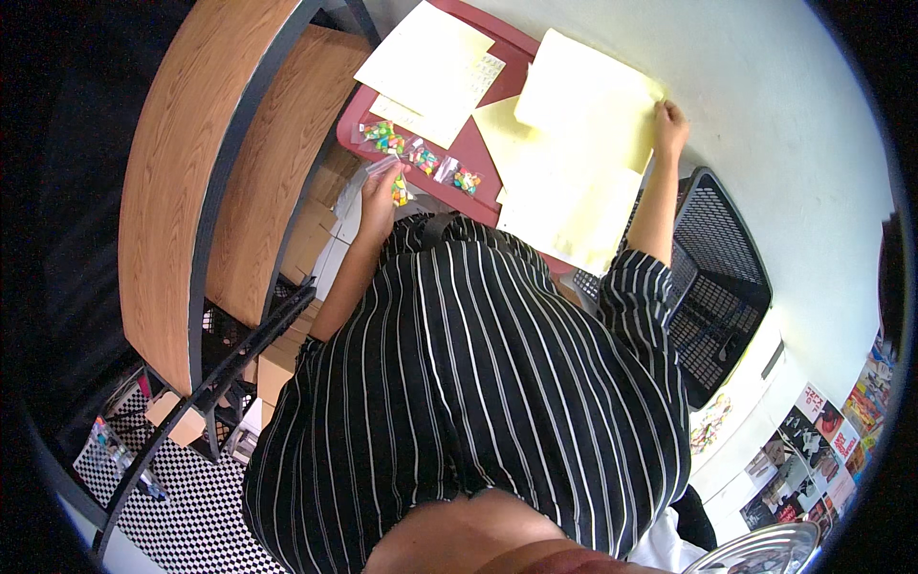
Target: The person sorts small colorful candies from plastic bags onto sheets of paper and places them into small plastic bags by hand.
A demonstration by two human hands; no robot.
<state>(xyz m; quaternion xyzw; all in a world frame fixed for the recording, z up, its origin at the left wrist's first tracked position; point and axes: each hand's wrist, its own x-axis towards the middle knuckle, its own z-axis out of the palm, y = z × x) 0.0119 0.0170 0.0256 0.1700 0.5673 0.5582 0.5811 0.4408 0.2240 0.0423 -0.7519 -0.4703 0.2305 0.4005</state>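
My left hand (379,199) is closed on a small clear zip bag (399,190) of colourful pieces, at the near left edge of a red table (505,82). Similar bags (384,140) of bright pieces lie just beyond it on the tabletop, in a short row running right. To the right, my right hand (672,125) pinches the outer edge of a pale yellow sheet of paper (598,105). That sheet lies over other yellowish sheets, whose glare hides any detail. More papers (428,59) overlap at the table's far left.
A wooden shelf unit (251,182) with a dark metal frame stands at my left. On the right, a black plastic basket (719,287) sits between me and the white wall (794,143). Cardboard boxes (304,234) are under the shelf side, above a checkered floor (191,512).
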